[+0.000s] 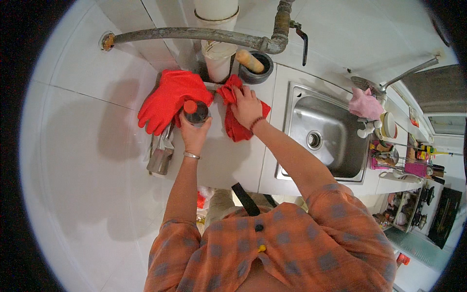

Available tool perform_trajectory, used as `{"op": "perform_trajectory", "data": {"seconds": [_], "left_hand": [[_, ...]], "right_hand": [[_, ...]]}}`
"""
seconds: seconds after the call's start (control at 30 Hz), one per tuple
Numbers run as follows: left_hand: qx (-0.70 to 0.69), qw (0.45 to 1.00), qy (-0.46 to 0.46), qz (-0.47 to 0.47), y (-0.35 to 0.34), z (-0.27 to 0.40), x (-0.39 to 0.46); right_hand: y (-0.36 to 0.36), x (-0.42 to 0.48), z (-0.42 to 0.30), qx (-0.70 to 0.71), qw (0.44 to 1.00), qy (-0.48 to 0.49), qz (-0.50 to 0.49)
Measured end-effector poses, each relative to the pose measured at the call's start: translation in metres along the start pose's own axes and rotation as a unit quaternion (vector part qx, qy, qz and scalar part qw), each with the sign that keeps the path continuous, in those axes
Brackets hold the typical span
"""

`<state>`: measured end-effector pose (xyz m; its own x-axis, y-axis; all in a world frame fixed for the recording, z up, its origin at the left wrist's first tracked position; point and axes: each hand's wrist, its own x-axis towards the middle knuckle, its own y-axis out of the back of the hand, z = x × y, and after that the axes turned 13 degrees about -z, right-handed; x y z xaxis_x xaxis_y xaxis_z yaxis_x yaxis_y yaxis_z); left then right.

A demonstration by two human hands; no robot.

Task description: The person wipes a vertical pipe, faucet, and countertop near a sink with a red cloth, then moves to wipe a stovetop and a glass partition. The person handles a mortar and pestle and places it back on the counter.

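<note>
My left hand [194, 135] is wrapped around a dark bottle with a red cap [190, 106], seen from above. Directly behind and left of it lie red rubber gloves [171, 95], draped over something I cannot make out. Below the gloves, a shiny metal utensil holder or similar item [160, 157] stands near the left wall. On the white counter, my right hand [249, 109] grips a crumpled red cloth [237, 127], its fingers on the upper part. The cloth's lower folds spread flat under the palm.
A stone mortar [257, 75] with a wooden pestle [250, 61] stands behind the cloth, beside a white pipe [218, 60]. A grey metal pipe [189, 34] crosses above. To the right are a stainless steel sink [328, 120], a pink cloth [366, 104] and a rack of utensils [394, 157].
</note>
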<state>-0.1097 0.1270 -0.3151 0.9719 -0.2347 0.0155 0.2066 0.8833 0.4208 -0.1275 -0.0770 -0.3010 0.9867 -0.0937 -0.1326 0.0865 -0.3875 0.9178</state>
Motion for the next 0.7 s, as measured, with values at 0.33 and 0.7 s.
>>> {"op": "perform_trajectory", "data": {"seconds": [0.33, 0.7], "left_hand": [[-0.025, 0.999, -0.021, 0.012, -0.006, -0.004, 0.005], [-0.018, 0.999, -0.027, -0.024, -0.002, -0.014, 0.011]], "right_hand": [[0.005, -0.009, 0.014, -0.078, 0.974, 0.094, -0.192], [-0.022, -0.063, -0.003, -0.129, 0.979, 0.098, -0.126]]}}
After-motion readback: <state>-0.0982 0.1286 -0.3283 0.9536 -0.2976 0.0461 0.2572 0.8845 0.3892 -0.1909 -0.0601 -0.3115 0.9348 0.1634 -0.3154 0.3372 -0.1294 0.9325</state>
